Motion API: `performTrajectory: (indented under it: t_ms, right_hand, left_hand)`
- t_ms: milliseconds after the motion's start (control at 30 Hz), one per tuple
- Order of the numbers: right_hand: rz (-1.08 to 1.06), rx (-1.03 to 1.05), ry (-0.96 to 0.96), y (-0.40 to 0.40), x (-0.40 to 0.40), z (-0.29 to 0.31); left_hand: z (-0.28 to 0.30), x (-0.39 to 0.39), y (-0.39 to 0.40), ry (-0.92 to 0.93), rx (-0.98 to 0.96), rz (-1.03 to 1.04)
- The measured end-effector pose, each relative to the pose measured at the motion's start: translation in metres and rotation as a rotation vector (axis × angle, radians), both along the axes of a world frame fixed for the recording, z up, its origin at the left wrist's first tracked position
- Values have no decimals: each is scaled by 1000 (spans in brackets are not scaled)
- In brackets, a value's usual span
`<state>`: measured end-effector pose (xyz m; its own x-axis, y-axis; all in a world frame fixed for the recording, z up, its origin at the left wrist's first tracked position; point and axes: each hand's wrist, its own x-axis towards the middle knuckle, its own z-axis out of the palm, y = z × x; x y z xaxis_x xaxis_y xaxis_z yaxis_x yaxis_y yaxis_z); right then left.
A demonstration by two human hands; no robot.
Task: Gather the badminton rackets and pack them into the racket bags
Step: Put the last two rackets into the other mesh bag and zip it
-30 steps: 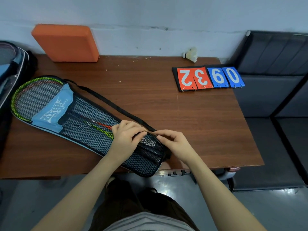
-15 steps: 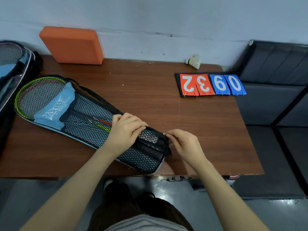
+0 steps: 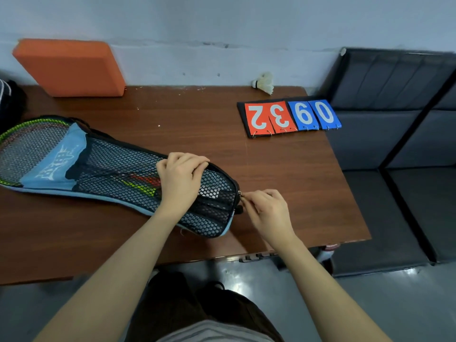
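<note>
From the head camera we see our long black-mesh and light-blue racket bag (image 3: pixel 106 169) lying along the front-left edge of the brown wooden table (image 3: pixel 283 169), coloured rackets (image 3: pixel 138 185) inside. Our left hand (image 3: pixel 181 178) grips the bag's upper edge; our right hand (image 3: pixel 267 209) pinches the small metal zipper pull (image 3: pixel 239 193) at the handle end. We judge we should keep the fabric taut and draw the pull smoothly along the seam.
</note>
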<state>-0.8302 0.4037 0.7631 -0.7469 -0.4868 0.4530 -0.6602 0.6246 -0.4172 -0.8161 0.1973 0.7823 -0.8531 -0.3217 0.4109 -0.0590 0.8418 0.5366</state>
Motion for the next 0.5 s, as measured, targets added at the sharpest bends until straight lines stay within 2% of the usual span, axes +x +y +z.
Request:
performTrajectory:
  t_ms: [200, 300, 367, 500]
  right_hand:
    - [29, 46, -189, 10, 1, -3]
    - [-26, 18, -336, 12, 2, -8]
    - [-48, 47, -367, 8, 3, -12]
    - [-70, 145, -377, -11, 3, -18]
  left_hand:
    - [-7, -14, 0, -80, 54, 39]
    - [-13, -13, -4, -133, -38, -50]
    - [-18, -7, -7, -172, -64, -89]
    - [-38, 12, -14, -385, -48, -149]
